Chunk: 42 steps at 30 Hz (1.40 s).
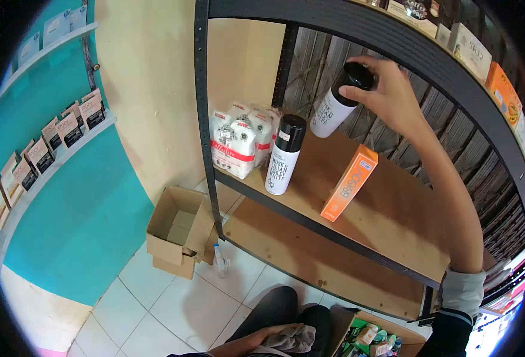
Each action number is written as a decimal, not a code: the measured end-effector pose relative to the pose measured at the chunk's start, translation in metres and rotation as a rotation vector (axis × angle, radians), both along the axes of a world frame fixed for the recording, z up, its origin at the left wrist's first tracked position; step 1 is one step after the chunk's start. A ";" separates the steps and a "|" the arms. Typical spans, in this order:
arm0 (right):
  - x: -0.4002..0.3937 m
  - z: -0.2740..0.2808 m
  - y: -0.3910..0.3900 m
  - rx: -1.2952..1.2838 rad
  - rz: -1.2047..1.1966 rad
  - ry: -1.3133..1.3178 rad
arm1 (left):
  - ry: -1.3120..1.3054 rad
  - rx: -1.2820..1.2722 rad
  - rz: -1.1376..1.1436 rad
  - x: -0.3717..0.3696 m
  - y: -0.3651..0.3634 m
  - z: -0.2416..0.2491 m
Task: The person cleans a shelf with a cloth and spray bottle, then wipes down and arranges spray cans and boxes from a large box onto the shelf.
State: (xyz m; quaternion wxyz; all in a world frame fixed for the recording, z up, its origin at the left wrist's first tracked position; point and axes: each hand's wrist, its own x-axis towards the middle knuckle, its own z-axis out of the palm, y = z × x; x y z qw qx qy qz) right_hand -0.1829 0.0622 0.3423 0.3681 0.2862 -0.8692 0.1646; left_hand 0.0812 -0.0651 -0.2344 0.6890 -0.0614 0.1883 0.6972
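Note:
My right hand [387, 89] grips a white spray can [332, 111] by its black cap, thumb on the near side. The can is tilted, its base close to the back of the shelf; whether it touches cannot be told. A second white spray can [283, 163] with a black cap stands upright at the shelf's front edge. To its right an orange box [350, 183] stands upright. White packs with red bands [234, 146] sit at the left end. Down at my lap, my left hand [262, 338] is closed on a crumpled grey cloth [292, 339].
The shelf board [405, 220] has a black metal frame [201, 89]. An upper shelf carries small boxes [470, 47]. On the floor are an open cardboard box [179, 229], a clear bottle [219, 262] and a carton of products [369, 339]. Wall ledges [60, 157] hold packets.

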 end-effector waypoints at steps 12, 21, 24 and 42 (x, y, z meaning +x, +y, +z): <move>-0.119 -0.040 -0.012 -0.092 -0.044 -0.895 | -0.022 0.017 0.158 0.013 0.005 -0.017; -0.134 -0.058 -0.031 -0.058 -0.056 -0.978 | -0.063 0.002 0.215 -0.011 0.028 -0.003; -0.133 -0.057 -0.031 -0.035 -0.065 -0.979 | -0.068 -0.010 0.216 -0.030 0.041 0.010; -0.108 -0.053 -0.040 -0.058 0.025 -1.021 | -0.126 -0.129 0.215 -0.005 0.033 0.009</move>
